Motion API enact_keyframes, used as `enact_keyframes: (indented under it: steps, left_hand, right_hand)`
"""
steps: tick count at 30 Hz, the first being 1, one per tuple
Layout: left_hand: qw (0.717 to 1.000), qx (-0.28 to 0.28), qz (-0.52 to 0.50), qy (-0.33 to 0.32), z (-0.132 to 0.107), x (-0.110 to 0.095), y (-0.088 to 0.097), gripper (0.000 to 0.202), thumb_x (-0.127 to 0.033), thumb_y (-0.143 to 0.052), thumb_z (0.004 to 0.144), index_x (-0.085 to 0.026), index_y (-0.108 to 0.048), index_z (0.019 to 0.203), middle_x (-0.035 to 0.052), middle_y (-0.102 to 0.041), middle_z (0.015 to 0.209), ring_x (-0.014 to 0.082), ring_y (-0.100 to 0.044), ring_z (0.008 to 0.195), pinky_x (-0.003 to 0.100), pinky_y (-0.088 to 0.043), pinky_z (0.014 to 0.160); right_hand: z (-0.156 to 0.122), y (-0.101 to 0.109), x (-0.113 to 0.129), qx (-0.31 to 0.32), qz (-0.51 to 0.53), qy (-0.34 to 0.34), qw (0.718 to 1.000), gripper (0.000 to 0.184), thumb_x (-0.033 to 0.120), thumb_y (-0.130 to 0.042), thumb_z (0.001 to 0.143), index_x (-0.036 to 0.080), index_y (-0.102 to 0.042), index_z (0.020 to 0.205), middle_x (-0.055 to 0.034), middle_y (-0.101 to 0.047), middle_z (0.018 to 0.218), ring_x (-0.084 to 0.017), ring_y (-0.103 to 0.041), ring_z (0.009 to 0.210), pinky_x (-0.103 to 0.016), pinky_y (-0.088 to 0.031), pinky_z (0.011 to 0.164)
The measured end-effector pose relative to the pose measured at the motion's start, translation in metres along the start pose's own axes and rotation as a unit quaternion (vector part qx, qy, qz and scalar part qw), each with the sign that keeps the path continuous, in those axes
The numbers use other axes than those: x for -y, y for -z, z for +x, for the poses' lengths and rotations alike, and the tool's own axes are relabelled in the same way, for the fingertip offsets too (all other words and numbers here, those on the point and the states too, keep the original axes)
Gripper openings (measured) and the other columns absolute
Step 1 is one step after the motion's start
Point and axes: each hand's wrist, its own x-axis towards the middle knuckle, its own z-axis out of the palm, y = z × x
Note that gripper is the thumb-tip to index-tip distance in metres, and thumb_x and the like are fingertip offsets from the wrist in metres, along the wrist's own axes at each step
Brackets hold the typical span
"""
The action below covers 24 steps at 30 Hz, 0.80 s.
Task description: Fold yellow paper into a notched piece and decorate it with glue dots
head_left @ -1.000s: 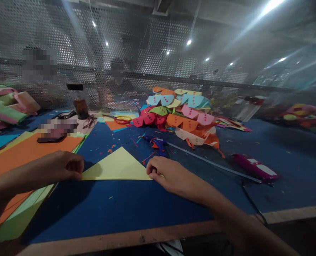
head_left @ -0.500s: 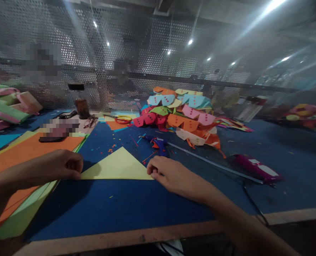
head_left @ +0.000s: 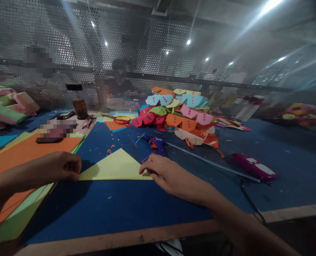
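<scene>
The blue surface (head_left: 136,206) spans the full width of the view, backed on the far side by a perforated metal screen (head_left: 152,53). On the left lies a stack of flat paper sheets (head_left: 21,156), orange uppermost over green. Far of centre stands a heap of folded paper pieces (head_left: 181,115) in pink, orange, teal and yellow, each marked with rows of dots.

A pale yellow paper triangle (head_left: 115,167) lies flat near the middle of the surface. Its long folded edge runs left to right along the near side; its apex points to the far side. The triangle sits directly between the two hands, each placed at one end of the long edge.

The left hand (head_left: 64,166) is loosely curled, fingertips closed on the left corner of the triangle. The right hand (head_left: 163,174) lies palm down with fingers flattened on the right corner, pressing it to the surface. Both hands are equally close to the paper; neither lifts it.

Just beyond the right hand lies a blue glue gun (head_left: 156,142). A magenta tool (head_left: 253,168) lies to the right, with a long thin rod (head_left: 211,161) running between it and the glue gun. Yellow-handled scissors (head_left: 122,119) lie far of the triangle.

No brand, label or writing is legible.
</scene>
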Motion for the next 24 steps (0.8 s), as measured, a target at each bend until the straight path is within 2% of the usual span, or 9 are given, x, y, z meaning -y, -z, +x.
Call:
enact_keyframes:
  steps: [4, 9, 12, 16, 19, 24]
  left_hand:
    - [1.0, 0.004, -0.012, 0.003, -0.001, -0.003, 0.0, 0.013, -0.029, -0.058, 0.075, -0.018, -0.059, 0.071, -0.004, -0.054, 0.065, 0.0161, -0.048, 0.067, 0.025, -0.034, 0.063]
    - [0.999, -0.026, -0.022, -0.024, -0.008, -0.017, -0.002, 0.013, -0.02, -0.051, 0.077, -0.017, -0.064, 0.076, -0.0023, -0.064, 0.072, 0.0174, -0.057, 0.072, 0.024, -0.039, 0.069]
    - [0.998, -0.048, 0.001, -0.03, -0.012, -0.023, -0.002, 0.019, -0.017, -0.048, 0.076, -0.018, -0.067, 0.076, -0.0013, -0.069, 0.075, 0.0186, -0.062, 0.075, 0.024, -0.041, 0.069]
    - [0.994, -0.081, 0.064, -0.029, -0.017, -0.025, -0.006, 0.022, -0.019, -0.047, 0.079, -0.02, -0.068, 0.075, 0.0004, -0.073, 0.074, 0.0193, -0.066, 0.069, 0.025, -0.044, 0.064]
    - [0.984, -0.13, 0.105, -0.056, -0.022, -0.023, -0.015, 0.023, -0.022, -0.046, 0.083, -0.022, -0.067, 0.075, 0.0006, -0.072, 0.072, 0.0193, -0.067, 0.063, 0.025, -0.045, 0.058]
    - [0.944, -0.244, 0.15, -0.164, -0.027, -0.018, -0.04, 0.026, -0.028, -0.044, 0.093, -0.024, -0.069, 0.086, 0.0018, -0.072, 0.081, 0.0199, -0.07, 0.069, 0.028, -0.051, 0.062]
  right_hand:
    - [0.001, -0.001, 0.001, 0.011, -0.012, 0.039, 0.999, 0.04, -0.003, -0.05, 0.087, 0.021, -0.068, 0.113, -0.0071, -0.058, 0.111, -0.019, -0.053, 0.104, -0.033, -0.04, 0.091]
    - [0.004, -0.004, 0.001, -0.005, -0.017, 0.054, 0.998, 0.037, -0.004, -0.052, 0.085, 0.019, -0.071, 0.108, -0.0078, -0.061, 0.108, -0.02, -0.055, 0.102, -0.034, -0.042, 0.092]
    - [0.004, -0.007, 0.002, -0.019, -0.027, 0.068, 0.997, 0.032, -0.001, -0.054, 0.085, 0.016, -0.072, 0.105, -0.0084, -0.063, 0.104, -0.02, -0.057, 0.101, -0.034, -0.043, 0.09]
    - [0.004, -0.01, 0.006, -0.037, -0.042, 0.078, 0.995, 0.021, 0.006, -0.055, 0.089, 0.014, -0.071, 0.101, -0.0091, -0.065, 0.101, -0.02, -0.059, 0.099, -0.032, -0.045, 0.087]
    - [0.004, -0.013, 0.007, -0.038, -0.047, 0.08, 0.995, 0.014, 0.011, -0.057, 0.093, 0.014, -0.069, 0.1, -0.0083, -0.065, 0.1, -0.019, -0.06, 0.097, -0.03, -0.046, 0.083]
    - [0.007, -0.017, 0.006, -0.04, -0.065, 0.075, 0.994, 0.008, 0.021, -0.061, 0.096, 0.014, -0.066, 0.098, -0.0064, -0.064, 0.099, -0.017, -0.06, 0.092, -0.027, -0.045, 0.077]
